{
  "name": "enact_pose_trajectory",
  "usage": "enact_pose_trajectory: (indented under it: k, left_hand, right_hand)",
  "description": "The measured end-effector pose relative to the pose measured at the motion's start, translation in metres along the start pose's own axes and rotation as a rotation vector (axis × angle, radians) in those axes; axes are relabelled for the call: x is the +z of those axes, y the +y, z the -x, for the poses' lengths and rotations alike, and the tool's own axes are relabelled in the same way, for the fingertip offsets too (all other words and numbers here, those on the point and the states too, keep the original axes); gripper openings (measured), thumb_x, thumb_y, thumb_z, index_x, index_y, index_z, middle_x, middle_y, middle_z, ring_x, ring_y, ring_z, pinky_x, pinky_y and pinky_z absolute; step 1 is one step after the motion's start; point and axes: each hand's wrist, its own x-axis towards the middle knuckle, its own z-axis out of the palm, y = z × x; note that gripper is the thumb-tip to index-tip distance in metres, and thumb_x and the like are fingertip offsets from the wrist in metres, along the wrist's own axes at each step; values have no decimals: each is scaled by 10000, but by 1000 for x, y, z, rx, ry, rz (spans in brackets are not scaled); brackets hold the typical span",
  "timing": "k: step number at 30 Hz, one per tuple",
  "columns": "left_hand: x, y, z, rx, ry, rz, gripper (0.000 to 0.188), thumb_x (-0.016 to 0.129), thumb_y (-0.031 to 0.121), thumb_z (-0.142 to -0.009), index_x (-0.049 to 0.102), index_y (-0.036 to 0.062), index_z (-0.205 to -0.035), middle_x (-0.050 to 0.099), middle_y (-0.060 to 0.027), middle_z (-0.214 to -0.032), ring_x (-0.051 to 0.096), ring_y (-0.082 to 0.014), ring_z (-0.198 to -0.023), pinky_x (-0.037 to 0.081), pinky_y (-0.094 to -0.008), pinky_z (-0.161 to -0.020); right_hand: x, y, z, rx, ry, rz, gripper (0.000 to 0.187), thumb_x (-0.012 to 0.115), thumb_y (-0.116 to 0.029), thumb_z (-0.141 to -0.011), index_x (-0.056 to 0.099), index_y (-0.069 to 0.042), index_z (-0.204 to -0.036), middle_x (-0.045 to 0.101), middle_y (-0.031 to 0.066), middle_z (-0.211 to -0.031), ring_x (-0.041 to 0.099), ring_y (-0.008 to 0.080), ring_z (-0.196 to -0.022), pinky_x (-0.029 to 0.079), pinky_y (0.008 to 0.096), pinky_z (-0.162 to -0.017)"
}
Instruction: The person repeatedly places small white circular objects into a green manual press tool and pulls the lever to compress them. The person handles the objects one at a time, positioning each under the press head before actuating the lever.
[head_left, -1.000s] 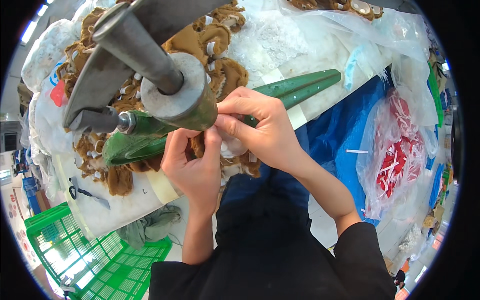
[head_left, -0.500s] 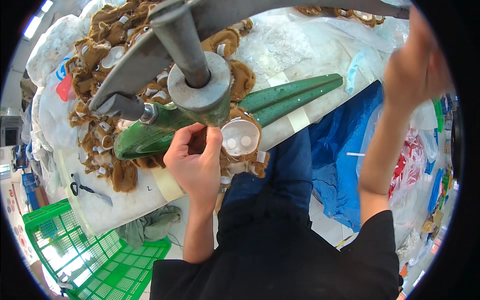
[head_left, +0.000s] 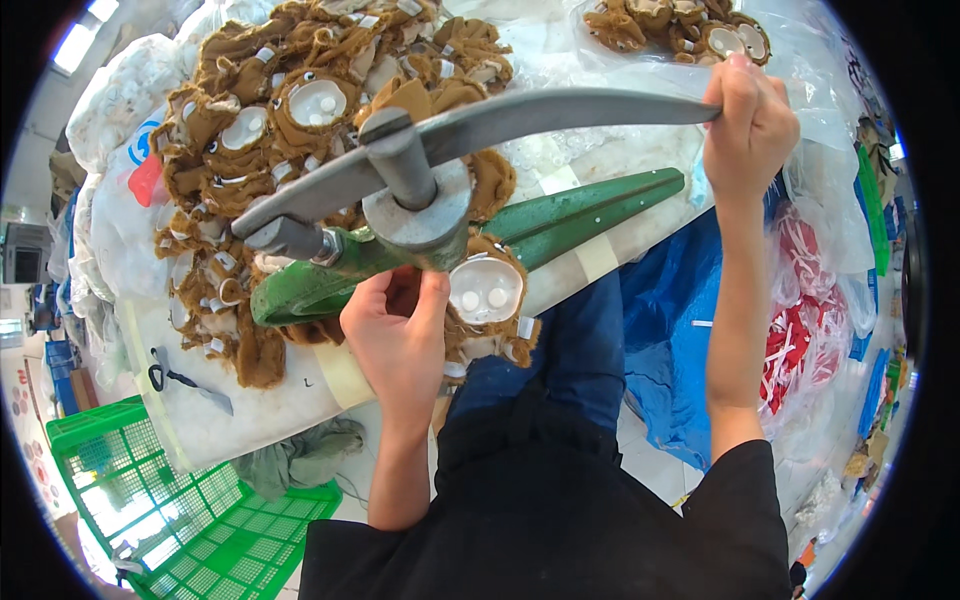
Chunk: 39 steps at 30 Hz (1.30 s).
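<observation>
My right hand (head_left: 750,130) is closed around the end of a long grey metal lever (head_left: 570,108). This lever runs across the top of a green hand press (head_left: 600,208) with a thick round metal head (head_left: 418,205). Under that head, my left hand (head_left: 398,350) pinches the edge of a brown plush piece (head_left: 522,345). A white oval plastic backing (head_left: 486,288) with two round discs faces up on the plush. The press head hides the spot where the fingertips meet the plush.
A large heap of similar brown plush pieces (head_left: 300,60) lies behind and left of the press. More plush pieces (head_left: 650,25) sit at the far right. Small scissors (head_left: 190,380) lie at the table's left. A green crate (head_left: 130,480) stands lower left; blue sheeting (head_left: 670,330) hangs at right.
The lever's free end has swung nearer and to the left, with my right hand on it. The press head sits slightly lower. My left hand keeps its pinch by the plush piece.
</observation>
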Motion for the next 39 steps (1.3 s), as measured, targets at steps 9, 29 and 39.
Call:
enact_pose_trajectory:
  k: [9,29,39]
  left_hand:
    - [-2,-22,-7,159,-80,35,207,787,88,-889,674,-71,-957,588,6,-822,470,-46,-692,386,-217,-611]
    - [6,-12,4,319,167,-37,141,711,63,-987,687,-43,-1075,636,-28,-1059,589,-91,-898,463,-225,-789]
    - [11,-3,9,274,61,-194,127,696,4,-943,705,-41,-1061,671,-55,-1090,630,-128,-994,497,-271,-884]
  right_hand:
    - [27,-8,38,35,-23,-20,433,507,-147,-1000,534,-114,-570,477,58,-508,498,251,-502,371,358,-577]
    - [22,-189,94,948,-504,-1049,257,686,-87,-971,714,21,-1203,762,169,-1025,737,200,-867,572,301,-760]
    - [27,-188,94,1050,-491,-1131,203,672,-62,-984,717,30,-1160,760,110,-962,693,116,-856,548,260,-756]
